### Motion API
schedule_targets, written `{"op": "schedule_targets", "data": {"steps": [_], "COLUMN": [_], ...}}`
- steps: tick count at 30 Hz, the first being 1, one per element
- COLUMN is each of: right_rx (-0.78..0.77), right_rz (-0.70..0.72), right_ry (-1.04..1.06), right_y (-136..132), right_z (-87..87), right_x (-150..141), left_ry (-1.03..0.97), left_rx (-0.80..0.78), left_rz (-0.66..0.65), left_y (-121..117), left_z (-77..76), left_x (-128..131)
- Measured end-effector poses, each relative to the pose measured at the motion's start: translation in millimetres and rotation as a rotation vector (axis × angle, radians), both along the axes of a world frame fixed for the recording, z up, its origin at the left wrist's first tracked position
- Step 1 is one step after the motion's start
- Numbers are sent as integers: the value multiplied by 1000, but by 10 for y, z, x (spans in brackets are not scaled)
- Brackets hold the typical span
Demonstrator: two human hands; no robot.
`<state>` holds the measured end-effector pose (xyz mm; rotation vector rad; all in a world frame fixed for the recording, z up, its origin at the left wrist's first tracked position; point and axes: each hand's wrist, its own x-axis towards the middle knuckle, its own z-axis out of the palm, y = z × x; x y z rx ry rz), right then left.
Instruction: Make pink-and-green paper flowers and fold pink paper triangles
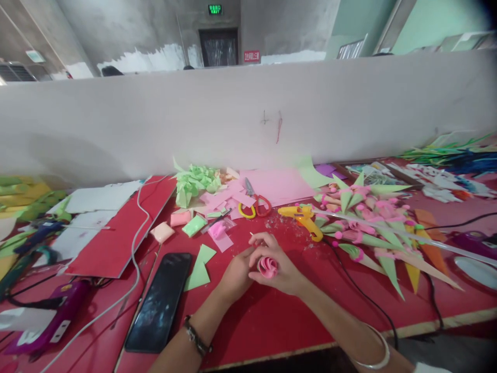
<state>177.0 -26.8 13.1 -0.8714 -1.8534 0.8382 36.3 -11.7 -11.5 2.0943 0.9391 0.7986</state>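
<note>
My right hand (278,264) is curled around a rolled pink paper flower (267,267), its spiral end facing me. My left hand (237,274) presses against it from the side, closed; its fingertips are mostly hidden, and what they hold cannot be made out. Beyond my hands lie scissors (261,205) with red and yellow handles. A yellow glue gun (306,220) rests to their right, a long clear glue stick (388,228) reaching from its back. Left of my hands are a pink clay lump (218,229) on a pink paper piece and green paper pieces (200,272).
A black phone (159,303) lies by my left forearm. Finished paper flowers with green cones (365,223) pile up at right. Clay packets (194,225), crumpled green paper (198,181) and pink sheets (277,184) sit toward the white partition (194,124). Cables cross both sides.
</note>
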Motion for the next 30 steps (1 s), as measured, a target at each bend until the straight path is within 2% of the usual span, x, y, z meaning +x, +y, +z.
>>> {"op": "schedule_targets", "data": {"steps": [5, 10, 15, 20, 24, 30], "right_rx": [44, 19, 0, -28, -121, -187], "right_rz": [83, 113, 103, 102, 119, 136], "right_ry": [5, 37, 66, 113, 192, 251], "right_y": [-21, -38, -44, -49, -36, -6], "right_z": [-13, 12, 19, 36, 25, -30], "right_x": [-20, -16, -27, -16, 15, 38], "left_ry": [69, 168, 227, 212, 110, 41], "left_rx": [6, 10, 50, 35, 14, -4], "left_rz": [-79, -38, -76, -83, -117, -62], "left_y": [3, 21, 25, 12, 10, 27], "left_z": [-10, -91, -123, -59, 36, 82], "left_x": [-12, -22, -15, -11, -19, -43]}}
